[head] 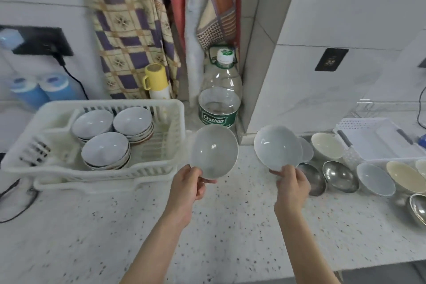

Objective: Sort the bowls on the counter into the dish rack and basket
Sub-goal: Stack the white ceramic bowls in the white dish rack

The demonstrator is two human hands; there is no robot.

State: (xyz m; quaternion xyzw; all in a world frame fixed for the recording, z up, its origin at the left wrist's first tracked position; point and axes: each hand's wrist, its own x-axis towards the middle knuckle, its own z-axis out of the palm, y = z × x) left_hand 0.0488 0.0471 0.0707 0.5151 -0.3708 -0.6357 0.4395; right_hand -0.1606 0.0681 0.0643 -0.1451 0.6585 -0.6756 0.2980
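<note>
speckled counter (138, 226) carries everything. white dish rack (161, 163) sits at its back left, w/ three stacks of white bowls (105, 152) inside, none leaning. white slotted basket (378, 138) at the back right edge, looks empty from here. big clear water bottle (220, 97) stands at the back, btwn rack and the wall corner.

unsorted bowls (373, 178) line the right side of the counter in front of the basket: cream ones, steel ones, a white one, some touching.

both hands mid-air over the counter's middle, each w/ one white bowl. left hand (190, 185) pinches the near rim of a white bowl (214, 151), just beside the rack's right wall, tilted open toward the camera. right hand (291, 184) pinches the near rim of a second white bowl (277, 147), also tilted.

step in hand, prob: carrying white bowls to the rack. next: left bowl goes over the rack wall, flatten it, seat it on a stack or the free right part, then release; right bowl after it.
</note>
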